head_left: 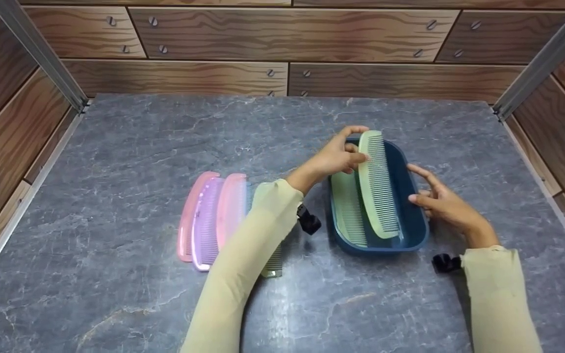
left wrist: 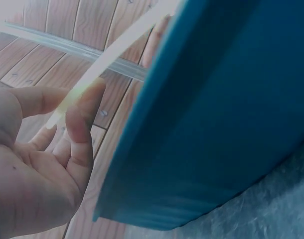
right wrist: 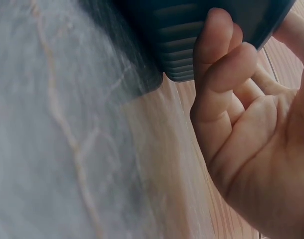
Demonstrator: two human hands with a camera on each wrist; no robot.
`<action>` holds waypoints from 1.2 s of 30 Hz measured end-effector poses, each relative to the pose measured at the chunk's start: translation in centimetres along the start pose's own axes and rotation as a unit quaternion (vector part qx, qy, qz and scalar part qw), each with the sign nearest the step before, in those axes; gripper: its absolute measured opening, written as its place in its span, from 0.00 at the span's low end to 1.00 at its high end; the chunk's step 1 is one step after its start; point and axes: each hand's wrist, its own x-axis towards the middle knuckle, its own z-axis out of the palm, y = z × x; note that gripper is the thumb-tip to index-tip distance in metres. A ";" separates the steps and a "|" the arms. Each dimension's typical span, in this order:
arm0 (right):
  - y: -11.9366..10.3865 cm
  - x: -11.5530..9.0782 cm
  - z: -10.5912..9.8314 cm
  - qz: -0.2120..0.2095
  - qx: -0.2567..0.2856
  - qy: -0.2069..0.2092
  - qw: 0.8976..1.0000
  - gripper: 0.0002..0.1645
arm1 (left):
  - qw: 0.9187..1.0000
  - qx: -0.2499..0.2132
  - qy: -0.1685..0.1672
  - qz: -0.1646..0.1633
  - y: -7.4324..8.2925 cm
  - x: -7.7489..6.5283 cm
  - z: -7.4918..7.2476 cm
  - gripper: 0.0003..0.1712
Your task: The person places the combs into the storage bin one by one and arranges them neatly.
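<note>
My left hand point(head_left: 334, 156) pinches a pale green comb point(head_left: 378, 191) by its smooth spine, between thumb and fingers. That comb slants over the dark blue bin point(head_left: 380, 251), its teeth facing right. In the left wrist view the comb point(left wrist: 119, 47) appears edge-on above the bin's rim. A second green comb point(head_left: 348, 211) lies inside the bin along its left wall. At the bin's right side is my right hand point(head_left: 447, 203), its fingers touching the outside near the rim. The right wrist view shows loosely bent fingers point(right wrist: 219, 35) against the bin's ribbed outer wall point(right wrist: 177, 45).
Left of the bin, a pink comb point(head_left: 192, 223), a lilac comb point(head_left: 209, 220) and another pink comb point(head_left: 228, 211) lie overlapping on the grey marbled table point(head_left: 115, 147). A bluish comb point(head_left: 249, 192) and a greenish comb end point(head_left: 273, 269) show around my left sleeve point(head_left: 243, 260).
</note>
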 end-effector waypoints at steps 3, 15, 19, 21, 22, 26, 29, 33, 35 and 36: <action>0.0 -0.1 0.0 0.005 -0.001 0.004 1.000 0.43 | 1.000 -0.006 -0.005 -0.002 -0.2 0.2 0.5 0.34; -0.3 0.0 0.1 0.016 -0.010 0.008 1.000 0.43 | 0.999 0.028 -0.018 -0.009 -0.8 0.8 1.3 0.34; -0.3 0.0 0.0 0.015 0.005 0.007 1.000 0.43 | 0.999 0.042 -0.019 -0.006 -0.9 0.9 1.5 0.35; -0.1 0.1 0.0 0.015 0.012 0.004 1.000 0.43 | 0.998 0.053 -0.017 -0.008 -1.0 1.0 1.7 0.36; -0.1 0.1 0.0 0.015 0.013 0.002 1.000 0.43 | 0.998 0.057 -0.018 -0.009 -1.0 1.0 1.7 0.36; 0.1 0.1 0.0 0.017 0.013 0.001 1.000 0.43 | 0.997 0.064 -0.023 -0.019 -1.2 1.0 2.0 0.37; 0.0 0.0 0.0 0.018 0.010 0.002 1.000 0.43 | 0.997 0.065 -0.031 -0.027 -1.3 1.1 2.0 0.39; 0.0 0.0 0.0 0.019 0.014 0.000 1.000 0.44 | 0.995 0.079 -0.046 -0.030 -1.4 1.2 1.9 0.44; -0.1 0.0 0.0 0.019 0.019 -0.001 1.000 0.44 | 0.995 0.085 -0.052 -0.030 -1.4 1.2 1.9 0.45; -0.1 0.0 0.0 0.019 0.022 -0.001 1.000 0.44 | 0.994 0.088 -0.054 -0.029 -1.4 1.2 1.9 0.45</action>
